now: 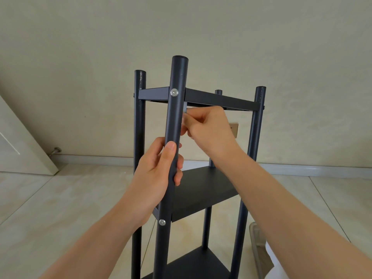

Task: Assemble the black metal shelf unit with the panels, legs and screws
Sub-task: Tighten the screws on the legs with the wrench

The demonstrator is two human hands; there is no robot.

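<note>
Head view, and the shelf unit (193, 178) stands upright on the tiled floor (60, 198), close to the wall (80, 57). Three panels are already between the four legs, silver screws showing at the top panel (219, 98) and at the middle panel (203, 190).

The left hand (159, 174) wraps the near leg (175, 127) between those two screws, fingers curled around the tube, thumb laid along its front, steadying it. The right hand (207, 125) is tucked just behind that leg under the top panel, fingers bunched and pinching something small at the joint; a nut or a tool, I cannot tell.

By my reading this is the tightening stage at the top corner screw (174, 92), late in the build. The next move likely calls for short turns, the left hand keeping the leg from twisting.

Room is tight: the panel's folded edge sits right over the knuckles, and the leg crowds the fingers. Open floor lies left; a door (22, 146) leans in at far left.
</note>
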